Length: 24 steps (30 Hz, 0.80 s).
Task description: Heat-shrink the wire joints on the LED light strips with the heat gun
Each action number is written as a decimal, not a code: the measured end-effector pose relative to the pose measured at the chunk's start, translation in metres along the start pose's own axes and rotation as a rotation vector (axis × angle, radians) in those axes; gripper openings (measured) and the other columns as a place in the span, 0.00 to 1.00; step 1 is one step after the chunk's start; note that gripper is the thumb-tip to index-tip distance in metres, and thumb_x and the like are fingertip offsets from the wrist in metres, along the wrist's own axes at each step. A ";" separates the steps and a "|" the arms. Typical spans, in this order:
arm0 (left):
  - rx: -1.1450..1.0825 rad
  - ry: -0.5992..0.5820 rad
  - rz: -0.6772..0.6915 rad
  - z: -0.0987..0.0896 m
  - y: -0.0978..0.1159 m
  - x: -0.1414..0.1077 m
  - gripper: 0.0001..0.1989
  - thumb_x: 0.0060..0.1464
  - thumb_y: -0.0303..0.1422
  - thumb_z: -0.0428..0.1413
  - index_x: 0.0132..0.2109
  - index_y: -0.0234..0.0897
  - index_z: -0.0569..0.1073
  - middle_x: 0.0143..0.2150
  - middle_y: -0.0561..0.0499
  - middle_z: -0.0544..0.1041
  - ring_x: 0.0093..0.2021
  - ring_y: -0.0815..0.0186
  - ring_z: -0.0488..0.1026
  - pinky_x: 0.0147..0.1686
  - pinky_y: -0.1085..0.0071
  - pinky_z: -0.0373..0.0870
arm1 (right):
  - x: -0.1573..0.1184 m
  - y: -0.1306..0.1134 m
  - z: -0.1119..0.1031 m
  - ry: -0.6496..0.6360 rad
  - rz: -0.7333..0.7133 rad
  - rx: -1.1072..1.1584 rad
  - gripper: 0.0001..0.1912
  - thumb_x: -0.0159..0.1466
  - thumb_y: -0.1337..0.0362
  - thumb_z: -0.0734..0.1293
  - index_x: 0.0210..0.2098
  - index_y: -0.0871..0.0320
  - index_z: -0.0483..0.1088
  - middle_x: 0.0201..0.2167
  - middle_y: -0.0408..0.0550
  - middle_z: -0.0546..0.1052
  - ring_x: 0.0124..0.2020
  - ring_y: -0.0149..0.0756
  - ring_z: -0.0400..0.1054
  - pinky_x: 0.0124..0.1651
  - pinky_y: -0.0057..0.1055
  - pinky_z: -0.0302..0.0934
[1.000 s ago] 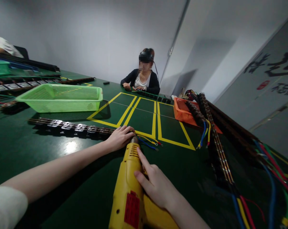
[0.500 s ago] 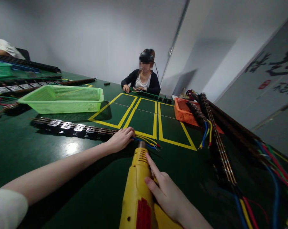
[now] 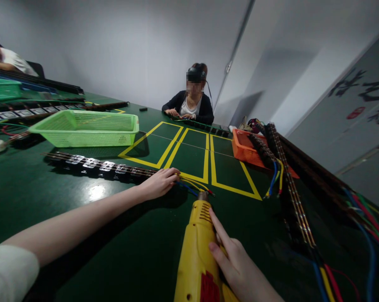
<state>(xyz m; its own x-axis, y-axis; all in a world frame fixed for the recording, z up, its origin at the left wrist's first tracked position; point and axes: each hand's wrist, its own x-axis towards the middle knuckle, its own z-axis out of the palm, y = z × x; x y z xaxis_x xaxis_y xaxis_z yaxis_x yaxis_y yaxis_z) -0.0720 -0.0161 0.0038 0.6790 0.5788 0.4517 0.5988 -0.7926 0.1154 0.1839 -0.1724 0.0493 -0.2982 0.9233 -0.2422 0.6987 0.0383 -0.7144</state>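
Observation:
My right hand (image 3: 235, 260) is wrapped round a yellow heat gun (image 3: 197, 247), index finger stretched along its vented front. The gun's metal nozzle points at the ends of yellow and blue wires (image 3: 194, 184); whether it touches them I cannot tell. Those wires come out of a black cable chain (image 3: 104, 167) lying across the table on the left. My left hand (image 3: 160, 183) is closed over the wires at the chain's right end, its fingertips partly hidden. One wire ends in a red-sleeved tip. The nozzle covers the blue wires' ends.
A light green basket (image 3: 92, 139) stands behind the cable chain. On the right are an orange basket (image 3: 244, 155) and more cable chains (image 3: 290, 188) with coloured wires. Yellow tape (image 3: 206, 159) marks rectangles on the green table. Across it sits a co-worker (image 3: 191, 100); another person (image 3: 11, 61) is far left.
The heat gun in my right hand has moved right, its nozzle now over the wire ends. My left hand keeps its place on the wires. The co-worker's hands have shifted slightly.

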 end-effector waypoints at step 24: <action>-0.116 0.064 0.013 -0.004 0.001 0.002 0.10 0.60 0.31 0.47 0.48 0.34 0.64 0.52 0.40 0.65 0.50 0.62 0.68 0.49 0.66 0.68 | 0.044 -0.045 0.034 -0.004 -0.168 -0.025 0.38 0.65 0.44 0.52 0.67 0.53 0.36 0.47 0.54 0.73 0.47 0.46 0.69 0.47 0.39 0.58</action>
<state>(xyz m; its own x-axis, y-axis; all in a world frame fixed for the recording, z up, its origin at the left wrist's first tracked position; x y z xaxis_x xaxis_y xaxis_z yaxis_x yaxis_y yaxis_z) -0.0720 -0.0171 0.0085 0.6552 0.5580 0.5092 0.5345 -0.8188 0.2096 0.1175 -0.1463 0.0484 -0.4145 0.9017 -0.1234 0.6551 0.2015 -0.7282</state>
